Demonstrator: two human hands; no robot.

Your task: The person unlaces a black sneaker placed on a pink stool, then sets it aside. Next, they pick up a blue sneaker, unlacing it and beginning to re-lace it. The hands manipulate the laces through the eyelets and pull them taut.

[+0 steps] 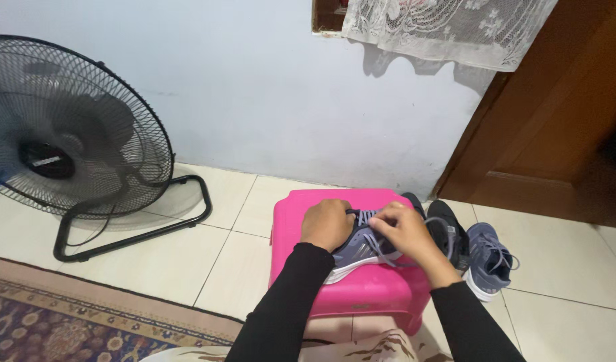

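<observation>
Grey-blue sneaker (361, 249) sits on top of the pink plastic stool (361, 288), toe pointing away to the far side, white sole showing along its near edge. Both hands are on it. Left hand (327, 224) is curled over the far left of the shoe, knuckles up, fingers folded down onto the upper; whether they grip a lace there, I cannot tell. Right hand (407, 231) is over the lacing, fingers pressed together and pinching the lilac shoelace (365, 216) right by the tongue, with a loose loop of lace trailing off to the right. Black sleeves cover both arms up to the wrists.

Just right of the stool, on the white tiled floor (187, 261), lies a second grey-blue sneaker (489, 258), laces undone, with a black shoe (449, 228) between it and the stool. Far left stands a big black floor fan (66, 134) against the pale wall. A patterned rug (60, 322) fills the near left corner, and a brown wooden door (556, 121) rises at the right.
</observation>
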